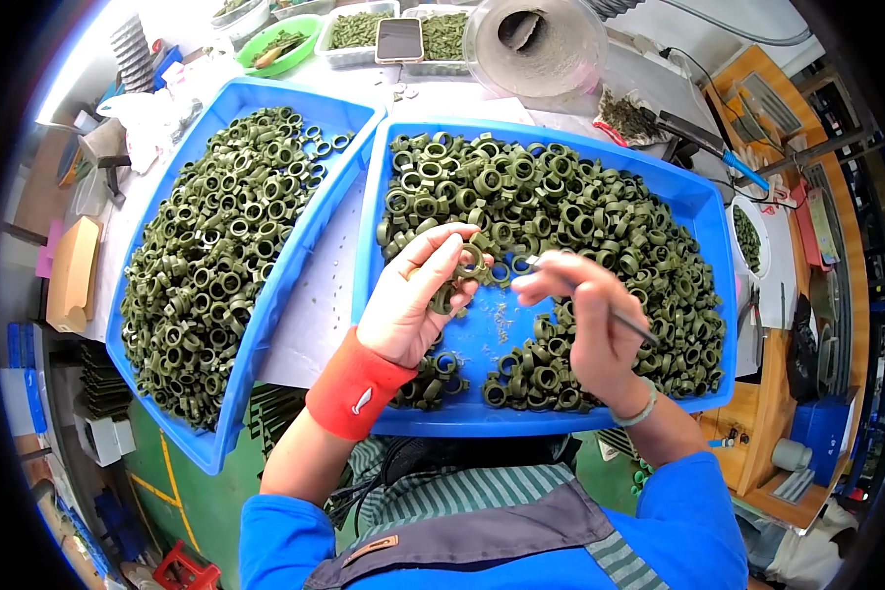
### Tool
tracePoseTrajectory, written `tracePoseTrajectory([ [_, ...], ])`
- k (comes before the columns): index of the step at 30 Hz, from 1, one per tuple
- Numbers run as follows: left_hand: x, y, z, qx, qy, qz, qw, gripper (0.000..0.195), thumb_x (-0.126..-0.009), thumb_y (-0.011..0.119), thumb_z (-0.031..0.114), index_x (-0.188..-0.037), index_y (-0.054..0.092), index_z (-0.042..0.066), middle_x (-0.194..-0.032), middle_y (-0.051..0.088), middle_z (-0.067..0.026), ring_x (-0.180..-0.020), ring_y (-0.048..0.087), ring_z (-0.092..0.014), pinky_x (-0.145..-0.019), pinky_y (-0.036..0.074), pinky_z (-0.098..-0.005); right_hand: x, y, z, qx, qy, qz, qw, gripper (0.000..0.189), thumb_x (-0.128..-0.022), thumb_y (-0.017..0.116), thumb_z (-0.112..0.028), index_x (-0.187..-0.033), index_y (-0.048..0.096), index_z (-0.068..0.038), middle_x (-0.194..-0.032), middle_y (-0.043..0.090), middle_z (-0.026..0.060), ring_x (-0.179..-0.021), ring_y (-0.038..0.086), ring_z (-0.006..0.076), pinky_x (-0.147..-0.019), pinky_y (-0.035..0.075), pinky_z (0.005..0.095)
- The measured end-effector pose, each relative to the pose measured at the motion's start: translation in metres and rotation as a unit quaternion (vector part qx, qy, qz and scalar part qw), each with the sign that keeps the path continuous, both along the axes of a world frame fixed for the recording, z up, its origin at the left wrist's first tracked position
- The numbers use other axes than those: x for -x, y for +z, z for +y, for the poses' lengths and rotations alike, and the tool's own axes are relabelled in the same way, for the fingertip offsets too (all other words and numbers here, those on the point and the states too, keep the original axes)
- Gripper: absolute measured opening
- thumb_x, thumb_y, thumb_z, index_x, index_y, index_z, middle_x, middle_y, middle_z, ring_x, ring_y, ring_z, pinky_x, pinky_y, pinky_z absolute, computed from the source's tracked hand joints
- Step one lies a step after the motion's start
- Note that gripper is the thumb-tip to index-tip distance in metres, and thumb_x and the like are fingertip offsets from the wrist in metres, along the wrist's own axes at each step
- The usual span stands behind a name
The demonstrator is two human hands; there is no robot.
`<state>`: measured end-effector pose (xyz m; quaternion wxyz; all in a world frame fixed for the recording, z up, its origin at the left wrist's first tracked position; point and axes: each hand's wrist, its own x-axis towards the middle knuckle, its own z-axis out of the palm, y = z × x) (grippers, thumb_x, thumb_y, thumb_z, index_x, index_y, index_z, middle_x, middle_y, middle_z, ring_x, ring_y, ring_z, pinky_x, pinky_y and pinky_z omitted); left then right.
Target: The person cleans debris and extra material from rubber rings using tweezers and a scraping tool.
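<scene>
My left hand, with a red wristband, is raised over a blue plastic tray. It holds a green ring-shaped part between thumb and fingers, with more such rings against the palm. To its right, my right hand holds a slim dark pen-like tool, its light tip pointing toward the held ring. Tip and ring look apart. Beneath the hands, many green rings lie heaped around a bare blue patch of the tray floor that bears small shavings.
A second blue tray full of similar rings stands at the left. Behind are clear tubs of small green pieces, a phone, a green bowl and a round clear container. A white bowl stands at the right.
</scene>
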<state>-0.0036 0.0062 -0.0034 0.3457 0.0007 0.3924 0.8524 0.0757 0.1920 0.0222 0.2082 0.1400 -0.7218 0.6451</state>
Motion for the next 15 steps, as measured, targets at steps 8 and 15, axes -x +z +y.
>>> tracePoseTrajectory([
  [8, -0.005, 0.005, -0.002, 0.014, -0.089, 0.028, 0.996, 0.019, -0.100, 0.057, 0.019, -0.117, 0.056, 0.011, -0.096, 0.062, 0.0015, -0.084, 0.058, -0.006, -0.062, 0.046, -0.0164, 0.007, -0.005, 0.000, 0.003, 0.035, -0.157, 0.987, 0.022, -0.092, 0.065, -0.003, -0.114, 0.061, -0.001, -0.103, 0.066, 0.0060, -0.089, 0.063, 0.0094, -0.080, 0.052, 0.0252],
  [15, -0.002, -0.009, -0.002, 0.046, -0.053, -0.007, 0.998, 0.019, -0.100, 0.058, 0.021, -0.114, 0.059, 0.008, -0.098, 0.063, -0.0014, -0.076, 0.061, -0.008, -0.066, 0.052, -0.0177, 0.008, -0.004, 0.001, 0.003, -0.003, -0.097, 0.995, 0.023, -0.089, 0.067, 0.003, -0.110, 0.060, -0.002, -0.105, 0.065, 0.0047, -0.091, 0.062, 0.0097, -0.083, 0.052, 0.0248],
])
